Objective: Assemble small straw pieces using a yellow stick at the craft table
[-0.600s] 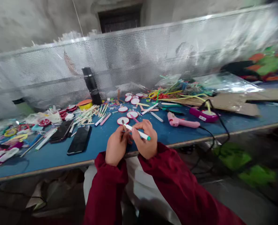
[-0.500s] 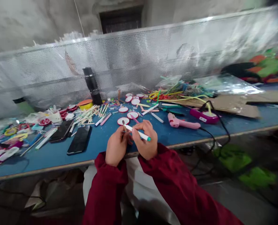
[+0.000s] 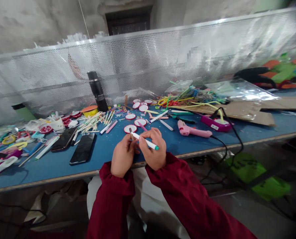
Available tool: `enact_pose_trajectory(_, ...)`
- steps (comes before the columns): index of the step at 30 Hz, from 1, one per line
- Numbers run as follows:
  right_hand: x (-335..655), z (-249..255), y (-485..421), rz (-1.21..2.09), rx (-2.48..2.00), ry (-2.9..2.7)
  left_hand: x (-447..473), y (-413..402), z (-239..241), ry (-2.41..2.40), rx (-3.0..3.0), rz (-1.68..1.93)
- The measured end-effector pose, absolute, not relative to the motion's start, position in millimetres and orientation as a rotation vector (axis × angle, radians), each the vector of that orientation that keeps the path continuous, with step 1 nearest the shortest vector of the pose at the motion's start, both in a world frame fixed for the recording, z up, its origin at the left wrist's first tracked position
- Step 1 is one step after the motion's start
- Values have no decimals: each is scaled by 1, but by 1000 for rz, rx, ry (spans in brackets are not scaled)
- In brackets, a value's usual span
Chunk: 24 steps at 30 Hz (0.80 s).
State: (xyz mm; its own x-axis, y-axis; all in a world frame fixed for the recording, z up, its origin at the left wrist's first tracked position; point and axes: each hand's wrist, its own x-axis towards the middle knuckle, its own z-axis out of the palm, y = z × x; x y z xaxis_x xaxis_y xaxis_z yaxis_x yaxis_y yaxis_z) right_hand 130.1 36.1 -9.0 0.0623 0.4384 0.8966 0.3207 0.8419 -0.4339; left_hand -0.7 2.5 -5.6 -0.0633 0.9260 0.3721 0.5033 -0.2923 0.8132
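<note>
My right hand [image 3: 153,150] is closed around a white marker with a green end [image 3: 146,141], held slanted over the front edge of the blue table [image 3: 63,164]. My left hand [image 3: 121,155] is closed beside it, pinching a small wooden stick [image 3: 131,132] that pokes up near the marker's tip. Both hands touch at the fingers. Dark red sleeves cover my arms. Just beyond the hands lie round white discs with red rims [image 3: 130,128].
A pink glue gun [image 3: 190,129] and its black cord lie to the right. Two black phones [image 3: 83,148] lie to the left. A black bottle [image 3: 96,90] stands before a perforated metal screen [image 3: 148,59]. Pipe cleaners [image 3: 187,94], cardboard [image 3: 249,111] and scattered sticks clutter the table.
Both hands keep their grips and stay in place; the view has shifted slightly to the left.
</note>
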Motion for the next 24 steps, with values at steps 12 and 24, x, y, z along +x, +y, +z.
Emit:
enact_pose_trajectory(12, 129, -10, 35, 105, -618, -1540, -2, 2, -7, 1524, 1771, 1328)
enact_pose_trajectory(24, 129, -10, 34, 84, -654, -1510, -3, 3, -5, 1517, 1753, 1314)
